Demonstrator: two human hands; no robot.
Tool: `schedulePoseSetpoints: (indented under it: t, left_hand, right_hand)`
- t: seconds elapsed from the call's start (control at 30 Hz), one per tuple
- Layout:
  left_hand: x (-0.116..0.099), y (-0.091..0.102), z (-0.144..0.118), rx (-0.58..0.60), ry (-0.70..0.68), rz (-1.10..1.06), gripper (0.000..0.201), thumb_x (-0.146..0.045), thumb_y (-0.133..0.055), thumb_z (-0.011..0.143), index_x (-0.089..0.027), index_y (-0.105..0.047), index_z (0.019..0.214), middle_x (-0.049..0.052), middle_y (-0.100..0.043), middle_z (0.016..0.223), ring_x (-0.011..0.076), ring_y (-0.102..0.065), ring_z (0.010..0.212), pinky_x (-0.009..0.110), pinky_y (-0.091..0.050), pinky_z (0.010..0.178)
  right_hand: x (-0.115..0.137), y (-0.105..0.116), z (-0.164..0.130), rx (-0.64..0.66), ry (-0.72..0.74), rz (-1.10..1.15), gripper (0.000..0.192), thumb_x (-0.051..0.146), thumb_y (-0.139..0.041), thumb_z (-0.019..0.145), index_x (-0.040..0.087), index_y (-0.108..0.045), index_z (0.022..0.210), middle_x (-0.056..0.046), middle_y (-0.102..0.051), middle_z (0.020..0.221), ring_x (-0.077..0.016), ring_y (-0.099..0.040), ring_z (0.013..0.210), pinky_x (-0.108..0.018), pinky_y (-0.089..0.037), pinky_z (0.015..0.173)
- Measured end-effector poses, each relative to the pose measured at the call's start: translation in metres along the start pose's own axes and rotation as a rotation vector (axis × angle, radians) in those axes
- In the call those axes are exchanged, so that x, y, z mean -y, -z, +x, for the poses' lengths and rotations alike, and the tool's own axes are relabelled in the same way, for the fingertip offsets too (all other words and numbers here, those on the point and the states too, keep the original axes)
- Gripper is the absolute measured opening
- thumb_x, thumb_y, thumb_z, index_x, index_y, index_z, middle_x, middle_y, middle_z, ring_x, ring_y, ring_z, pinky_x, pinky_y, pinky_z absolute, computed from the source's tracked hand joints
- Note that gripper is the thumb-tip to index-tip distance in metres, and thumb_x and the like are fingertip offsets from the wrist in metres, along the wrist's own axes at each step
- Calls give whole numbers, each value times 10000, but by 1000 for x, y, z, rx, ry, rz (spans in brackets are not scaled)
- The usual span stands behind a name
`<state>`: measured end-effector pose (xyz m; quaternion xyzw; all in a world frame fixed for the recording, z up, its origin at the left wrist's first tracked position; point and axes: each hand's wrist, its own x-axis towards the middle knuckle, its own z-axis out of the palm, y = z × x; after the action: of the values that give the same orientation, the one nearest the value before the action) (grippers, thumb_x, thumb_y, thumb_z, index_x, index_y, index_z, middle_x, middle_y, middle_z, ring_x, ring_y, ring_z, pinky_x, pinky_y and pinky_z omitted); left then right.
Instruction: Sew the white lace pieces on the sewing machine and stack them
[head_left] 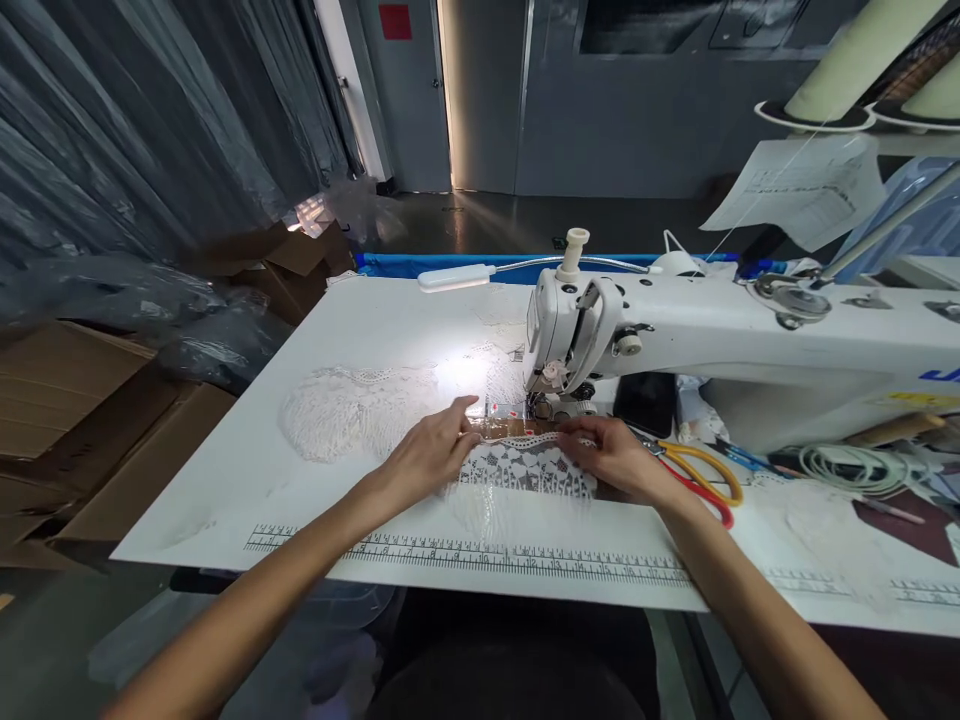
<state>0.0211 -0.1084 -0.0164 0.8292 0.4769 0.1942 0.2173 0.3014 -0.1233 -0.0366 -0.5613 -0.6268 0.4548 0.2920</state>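
A strip of white floral lace [529, 468] with a scalloped top edge lies stretched between my two hands, just in front of the needle area of a white sewing machine [551, 325]. My left hand [429, 448] holds its left end, index finger raised and the other fingertips at the edge. At the right end, my right hand [609, 452] pinches the top edge between thumb and fingers. Behind the strip, a brownish plate with red marks [510, 425] shows near the presser foot. More gathered white lace [337, 410] spreads over the table to the left.
Orange- and red-handled scissors [701, 475] lie right of my right hand, near a dark phone-like object [646, 402] and a coiled pale cord [851, 468]. A printed ruler [465, 552] runs along the table's front edge. A lamp [457, 278] lights the lace. Cardboard boxes [150, 460] stand left.
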Motion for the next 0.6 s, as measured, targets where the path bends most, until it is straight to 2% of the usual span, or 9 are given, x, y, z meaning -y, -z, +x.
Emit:
schedulePoseSetpoints:
  t: [0.1, 0.17, 0.27, 0.37, 0.47, 0.6]
  left_hand:
    - [4, -3, 13, 36, -143, 310, 279, -170, -393, 982, -127, -550, 1209, 125, -649, 1021, 212, -610, 771, 293, -432, 574]
    - [6, -3, 25, 10, -217, 399, 239, -161, -399, 985, -131, -594, 1120, 141, -646, 1099, 229, -619, 852, 314, -457, 636]
    - [11, -3, 42, -25, -312, 389, 236, -203, -411, 1002, -156, -596, 1141, 132, -635, 1217, 241, -625, 982, 387, -487, 812]
    - [17, -9, 54, 11, -367, 339, 294, -273, -393, 1020, -185, -572, 1235, 110, -612, 1313, 254, -597, 1146, 452, -450, 967]
    - [22, -18, 57, 25, -349, 297, 358, -312, -363, 1027, -193, -555, 1305, 107, -578, 1385, 257, -538, 1278, 474, -425, 1040]
    - [24, -26, 55, -31, -316, 264, 412, -340, -352, 1023, -190, -543, 1355, 101, -562, 1418, 248, -494, 1345, 507, -393, 1111]
  right_hand:
    - [-5, 1, 12, -129, 81, -165, 310, 456, -613, 846, 194, -738, 954, -38, -717, 837, -203, -625, 743, -298, -457, 651]
    - [-10, -1, 14, -171, 97, -188, 344, 490, -572, 865, 190, -735, 910, -31, -700, 770, -195, -594, 678, -296, -431, 617]
    - [-15, -5, 13, -234, 112, -201, 425, 545, -499, 892, 185, -700, 790, -20, -625, 632, -174, -515, 579, -283, -362, 541]
    - [-17, -9, 11, -288, 134, -214, 449, 560, -468, 897, 193, -674, 741, -3, -557, 562, -162, -462, 534, -279, -320, 520]
    - [-17, -11, 10, -319, 167, -216, 441, 553, -457, 899, 191, -687, 798, -12, -603, 620, -166, -477, 559, -282, -337, 547]
    - [-17, -13, 9, -337, 208, -201, 462, 567, -437, 906, 191, -677, 786, -15, -608, 628, -169, -489, 577, -283, -348, 561]
